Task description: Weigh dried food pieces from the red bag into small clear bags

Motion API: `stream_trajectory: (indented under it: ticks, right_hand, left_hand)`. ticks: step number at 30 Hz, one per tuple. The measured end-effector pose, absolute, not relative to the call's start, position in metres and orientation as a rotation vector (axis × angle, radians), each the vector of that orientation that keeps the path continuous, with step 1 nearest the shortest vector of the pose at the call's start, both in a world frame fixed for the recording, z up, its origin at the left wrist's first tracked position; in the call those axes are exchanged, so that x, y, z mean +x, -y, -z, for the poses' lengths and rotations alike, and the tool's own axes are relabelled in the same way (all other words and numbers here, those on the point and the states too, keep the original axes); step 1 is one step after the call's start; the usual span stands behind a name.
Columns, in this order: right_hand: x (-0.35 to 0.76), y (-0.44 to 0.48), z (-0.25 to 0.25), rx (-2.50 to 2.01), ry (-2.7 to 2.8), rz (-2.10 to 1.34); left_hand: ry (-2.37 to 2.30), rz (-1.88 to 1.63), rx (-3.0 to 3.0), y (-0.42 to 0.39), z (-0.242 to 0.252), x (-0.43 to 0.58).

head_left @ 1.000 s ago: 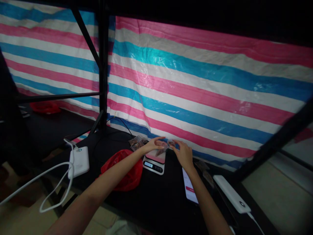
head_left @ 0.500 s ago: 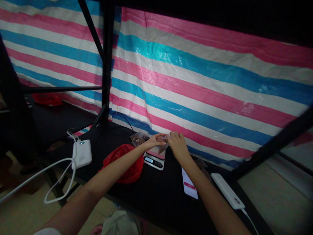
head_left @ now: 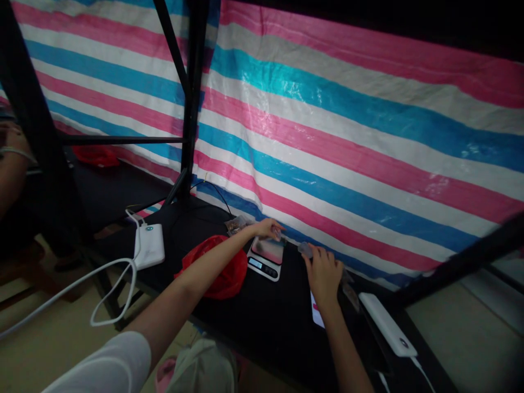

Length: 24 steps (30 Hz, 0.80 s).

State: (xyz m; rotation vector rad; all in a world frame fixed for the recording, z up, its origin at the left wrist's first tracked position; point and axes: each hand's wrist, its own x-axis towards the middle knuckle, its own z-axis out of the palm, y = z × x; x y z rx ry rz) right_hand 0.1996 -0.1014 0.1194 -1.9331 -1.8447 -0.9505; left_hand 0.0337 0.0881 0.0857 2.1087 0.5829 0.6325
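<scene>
A small digital kitchen scale (head_left: 266, 256) sits on the black table (head_left: 262, 322) near the striped tarp. My left hand (head_left: 268, 227) reaches over the scale's far edge, fingers pinched on something small that I cannot make out. My right hand (head_left: 324, 270) is to the right of the scale, fingers curled around a small clear packet (head_left: 305, 249) at its fingertips. A red plastic bag (head_left: 213, 267) lies just left of the scale, under my left forearm. Another small clear packet (head_left: 237, 223) with dark contents lies behind the bag.
A phone (head_left: 316, 316) with a lit screen lies under my right wrist. White power banks (head_left: 149, 245) (head_left: 388, 323) with cables lie at left and right. A striped tarp (head_left: 347, 142) hangs behind black frame posts (head_left: 192, 103). Another person's arm (head_left: 10, 158) shows at far left.
Both hands were together above the scale. My right hand has moved right and down off the scale with a small packet; my left hand stays at the scale's far edge. The view shifted.
</scene>
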Motion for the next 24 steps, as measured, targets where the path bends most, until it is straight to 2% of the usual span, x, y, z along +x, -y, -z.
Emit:
stream_trajectory:
  ticks: [5,9,13,16,20,24]
  right_hand:
    - [0.207,0.144,-0.073,-1.894,1.713,0.752]
    - [0.181,0.156,-0.055,-1.722,1.675,0.488]
    - [0.114,0.142,-0.041,-1.482,1.911,0.223]
    - [0.056,0.129,-0.032,-1.349,2.044,0.121]
    - [0.016,0.122,-0.025,-1.302,2.151,0.155]
    - [0.023,0.129,-0.024,-1.359,2.312,0.314]
  left_hand:
    - [-0.630,-0.539,2.289,-0.084,-0.066,0.052]
    - [-0.621,-0.603,2.245,-0.083,-0.087,0.016]
    - [-0.456,-0.363,2.159,-0.071,-0.110,-0.055]
    - [-0.409,-0.139,2.120,-0.048,-0.105,-0.100]
    - [-0.470,-0.153,2.238,-0.026,-0.084,-0.126]
    - [-0.625,-0.230,2.495,-0.019,-0.078,-0.124]
